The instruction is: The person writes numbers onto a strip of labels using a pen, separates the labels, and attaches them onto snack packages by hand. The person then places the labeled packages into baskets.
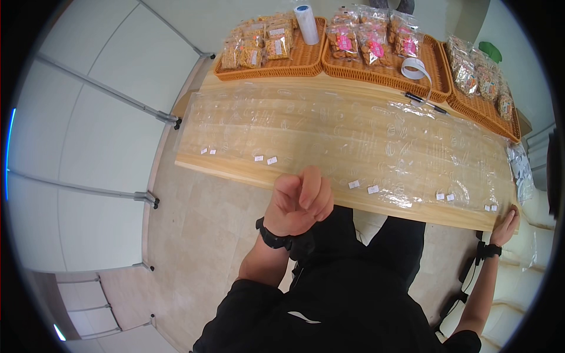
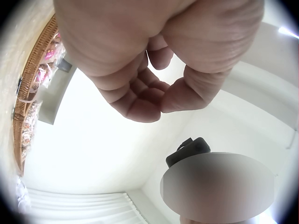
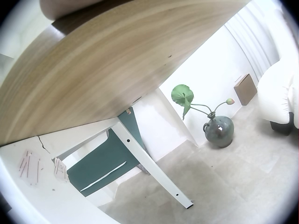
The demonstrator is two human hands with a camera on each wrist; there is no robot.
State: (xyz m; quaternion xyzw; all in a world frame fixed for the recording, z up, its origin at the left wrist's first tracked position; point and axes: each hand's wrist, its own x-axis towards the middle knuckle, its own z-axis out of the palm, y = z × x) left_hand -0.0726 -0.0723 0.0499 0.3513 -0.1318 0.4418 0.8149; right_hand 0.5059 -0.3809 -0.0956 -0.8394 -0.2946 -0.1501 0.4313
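My left hand (image 1: 300, 203) is raised in front of the table's near edge, palm turned up. In the left wrist view its fingers are curled, thumb tip against a fingertip, and nothing shows between them. My right hand (image 1: 507, 226) rests on the near right corner of the wooden table (image 1: 206, 165); in the right wrist view only a sliver of it shows above the tabletop. Clear printed plastic bags (image 1: 329, 132) lie flat in a row across the table. Pairs of small white labels (image 1: 271, 160) sit along their near side.
Wicker baskets along the back hold bagged snacks (image 1: 278, 46), more snack bags (image 1: 376, 46) and others (image 1: 487, 82). A white roll (image 1: 306, 26) stands in the left basket. A loose paper strip roll (image 1: 413, 69) and pens (image 1: 425, 102) lie nearby. White panels (image 1: 88, 117) stand left.
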